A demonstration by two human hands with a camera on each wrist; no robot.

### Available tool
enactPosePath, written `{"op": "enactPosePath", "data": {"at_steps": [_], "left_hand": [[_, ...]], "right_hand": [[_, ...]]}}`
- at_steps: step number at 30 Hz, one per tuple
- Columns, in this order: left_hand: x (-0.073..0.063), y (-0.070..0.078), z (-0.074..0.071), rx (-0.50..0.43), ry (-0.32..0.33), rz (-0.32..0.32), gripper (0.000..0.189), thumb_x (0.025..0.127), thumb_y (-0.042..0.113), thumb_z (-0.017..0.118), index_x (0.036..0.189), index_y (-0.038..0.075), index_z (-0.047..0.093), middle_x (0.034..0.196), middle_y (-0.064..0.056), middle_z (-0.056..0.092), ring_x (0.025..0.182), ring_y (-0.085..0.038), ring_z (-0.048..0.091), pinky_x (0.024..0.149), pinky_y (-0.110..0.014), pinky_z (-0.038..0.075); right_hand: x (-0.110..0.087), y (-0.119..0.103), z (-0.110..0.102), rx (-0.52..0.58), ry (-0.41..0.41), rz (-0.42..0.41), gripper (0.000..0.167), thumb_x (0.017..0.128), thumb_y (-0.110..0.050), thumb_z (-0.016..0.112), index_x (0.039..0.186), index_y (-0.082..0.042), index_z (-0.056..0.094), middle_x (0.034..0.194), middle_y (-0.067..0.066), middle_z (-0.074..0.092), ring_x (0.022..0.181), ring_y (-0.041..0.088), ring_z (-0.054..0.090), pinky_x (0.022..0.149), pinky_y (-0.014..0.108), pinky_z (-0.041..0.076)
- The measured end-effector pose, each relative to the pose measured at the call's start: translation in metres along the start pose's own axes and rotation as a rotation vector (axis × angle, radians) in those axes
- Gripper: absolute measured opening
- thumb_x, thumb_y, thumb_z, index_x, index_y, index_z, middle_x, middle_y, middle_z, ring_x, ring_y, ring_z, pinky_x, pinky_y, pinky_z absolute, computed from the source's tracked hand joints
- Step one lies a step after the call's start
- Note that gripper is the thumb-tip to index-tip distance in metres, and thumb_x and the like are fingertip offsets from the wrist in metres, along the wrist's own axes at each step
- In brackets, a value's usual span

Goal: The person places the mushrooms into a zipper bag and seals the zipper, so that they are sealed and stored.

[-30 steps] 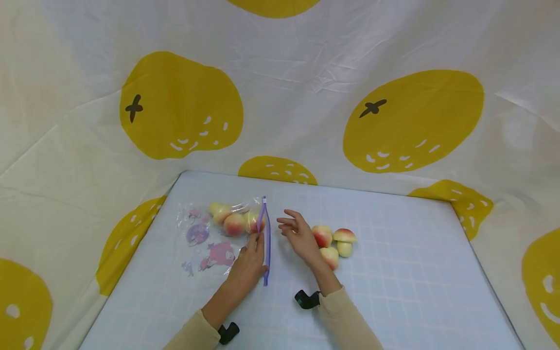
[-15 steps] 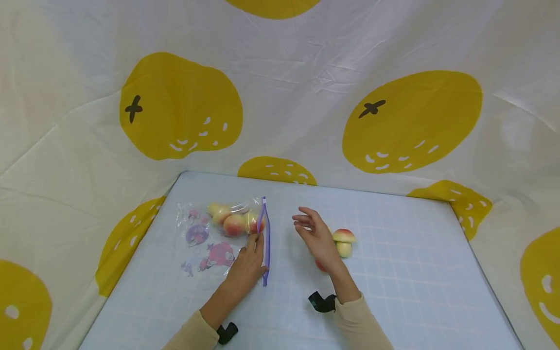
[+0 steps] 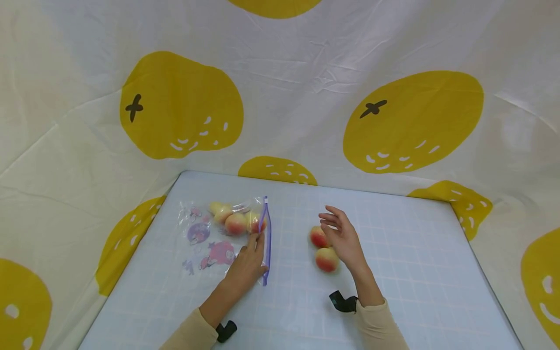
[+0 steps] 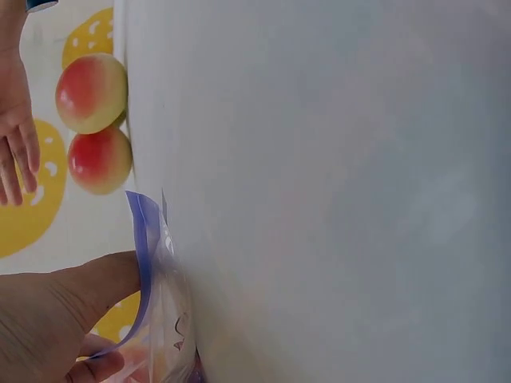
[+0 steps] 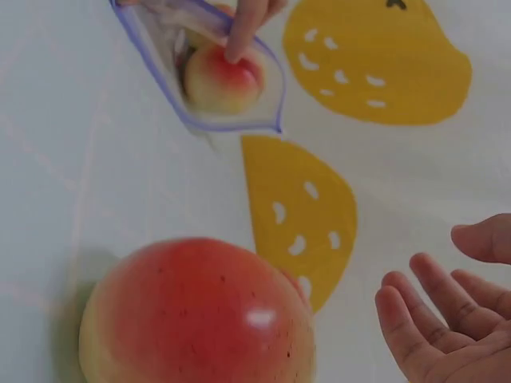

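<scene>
A clear zip bag [image 3: 220, 253] with a purple edge and pink print lies on the left, several red-and-yellow toy mushrooms [image 3: 236, 224] inside. My left hand [image 3: 246, 262] lies across it at the zipped end. Its thumb touches the purple zip strip [image 4: 142, 239], and a finger reaches over the cap in the parted mouth, as the right wrist view shows. My right hand [image 3: 345, 241] is raised with loose fingers and a bare palm [image 5: 455, 343]. Just left of it lie two rounded red-and-yellow mushroom caps [image 3: 326, 260]; another mushroom is hidden behind this hand.
A pale, faintly checked tabletop [image 3: 420, 272] lies beneath everything. A white curtain [image 3: 297, 97] printed with yellow fruit surrounds it at the back and sides. Black wrist-camera mounts [image 3: 343, 302] stick out beside both sleeves.
My right hand has moved right from near the bag mouth, past the two caps, and now covers the upright mushroom. The left hand and bag have hardly moved.
</scene>
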State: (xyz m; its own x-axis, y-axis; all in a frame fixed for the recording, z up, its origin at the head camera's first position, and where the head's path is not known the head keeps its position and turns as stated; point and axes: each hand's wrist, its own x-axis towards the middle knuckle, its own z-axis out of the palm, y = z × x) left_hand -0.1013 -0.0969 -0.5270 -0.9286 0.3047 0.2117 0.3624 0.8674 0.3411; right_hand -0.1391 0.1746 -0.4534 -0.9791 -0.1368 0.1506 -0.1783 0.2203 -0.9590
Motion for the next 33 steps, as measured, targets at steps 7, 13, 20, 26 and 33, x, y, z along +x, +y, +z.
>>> {"op": "enactPosePath", "data": {"at_steps": [7,13,20,26,33], "left_hand": [[0.002,0.001,-0.004,-0.015,-0.070,-0.029,0.099,0.077,0.016,0.088,0.153,-0.007,0.028,0.146,-0.023,0.033,0.087,-0.034,0.061,0.075,-0.040,0.059],[0.003,0.001,-0.007,-0.032,-0.118,-0.039,0.097,0.080,0.016,0.086,0.153,-0.007,0.027,0.152,-0.024,0.028,0.099,-0.038,0.061,0.084,-0.042,0.057],[0.004,0.000,-0.007,-0.027,-0.132,-0.035,0.098,0.081,0.017,0.086,0.154,-0.007,0.025,0.154,-0.024,0.025,0.103,-0.039,0.062,0.085,-0.042,0.057],[0.004,-0.001,-0.007,-0.024,-0.147,-0.034,0.098,0.082,0.018,0.085,0.155,-0.006,0.024,0.156,-0.023,0.023,0.107,-0.040,0.061,0.087,-0.041,0.056],[0.003,0.000,-0.008,-0.018,-0.134,-0.024,0.098,0.080,0.018,0.086,0.153,-0.008,0.026,0.152,-0.023,0.027,0.101,-0.038,0.063,0.082,-0.040,0.058]], "right_hand": [[-0.007,-0.010,-0.021,-0.050,0.052,0.001,0.049,0.099,0.006,0.056,0.145,0.006,0.041,0.131,0.031,0.056,0.120,0.042,0.054,0.091,0.014,0.045],[-0.007,0.023,-0.039,-0.036,0.084,-0.032,0.050,0.100,0.000,0.058,0.147,0.000,0.041,0.132,0.027,0.056,0.121,0.038,0.055,0.093,0.013,0.045],[-0.011,0.040,-0.053,-0.084,0.125,-0.042,0.050,0.099,0.000,0.059,0.146,0.002,0.042,0.129,0.027,0.058,0.119,0.043,0.054,0.092,0.013,0.045],[-0.016,0.032,-0.058,-0.112,0.147,0.014,0.050,0.096,0.008,0.059,0.142,0.010,0.042,0.128,0.035,0.055,0.117,0.050,0.052,0.088,0.009,0.044],[-0.014,0.073,-0.067,-0.153,0.110,0.139,0.059,0.096,-0.010,0.069,0.146,0.003,0.040,0.137,0.028,0.053,0.124,0.042,0.051,0.091,0.012,0.043]]}}
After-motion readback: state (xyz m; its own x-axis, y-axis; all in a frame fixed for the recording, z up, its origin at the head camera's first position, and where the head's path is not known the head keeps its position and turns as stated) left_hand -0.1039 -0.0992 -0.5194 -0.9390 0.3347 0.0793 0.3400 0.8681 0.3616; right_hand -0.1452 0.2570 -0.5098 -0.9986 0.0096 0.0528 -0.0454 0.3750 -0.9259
